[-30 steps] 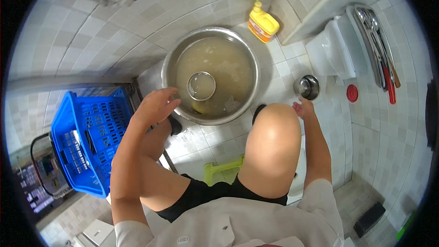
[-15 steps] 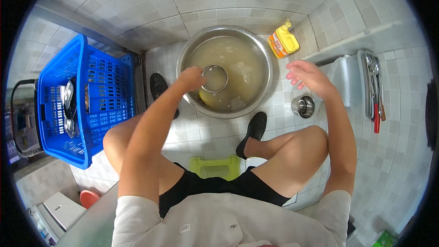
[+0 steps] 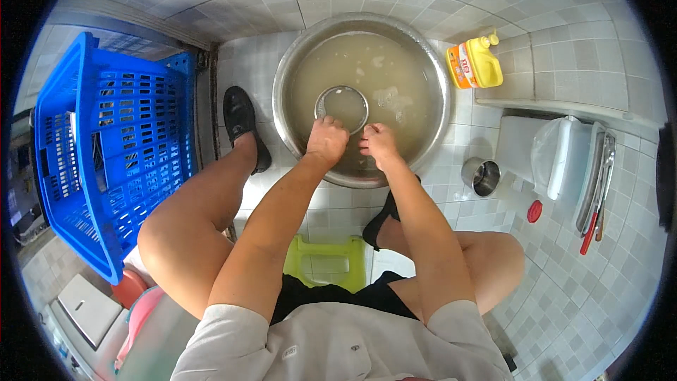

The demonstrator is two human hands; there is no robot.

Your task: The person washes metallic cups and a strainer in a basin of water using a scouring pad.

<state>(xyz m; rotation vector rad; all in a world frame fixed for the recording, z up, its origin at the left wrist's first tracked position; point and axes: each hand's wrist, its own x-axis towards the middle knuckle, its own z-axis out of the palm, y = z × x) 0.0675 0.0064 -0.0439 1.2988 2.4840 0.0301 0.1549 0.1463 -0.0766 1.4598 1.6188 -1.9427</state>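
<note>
A wide metal basin (image 3: 441, 109) full of murky water stands on the floor before me, with pale suds (image 3: 390, 101) afloat. In it sits a round, metal-rimmed bowl (image 3: 344, 104), partly sunk and holding cloudy water. My left hand (image 3: 328, 140) is closed over the bowl's near rim. Just right of that rim, my right hand (image 3: 379, 142) has its fingers curled together; what they hold, if anything, is hidden. Both hands are above the near part of the basin.
A yellow pump bottle (image 3: 483, 63) stands right of the basin, and a small metal cup (image 3: 483, 177) nearer me. At left is a blue plastic crate (image 3: 141, 120). Long-handled utensils (image 3: 598, 190) lie at right near a red oval piece (image 3: 534, 212). A green stool (image 3: 326, 264) is below me.
My right hand has moved left from above the floor near the metal cup to the basin, and its fingers have curled. My left hand still grips the bowl. The whole view has shifted.
</note>
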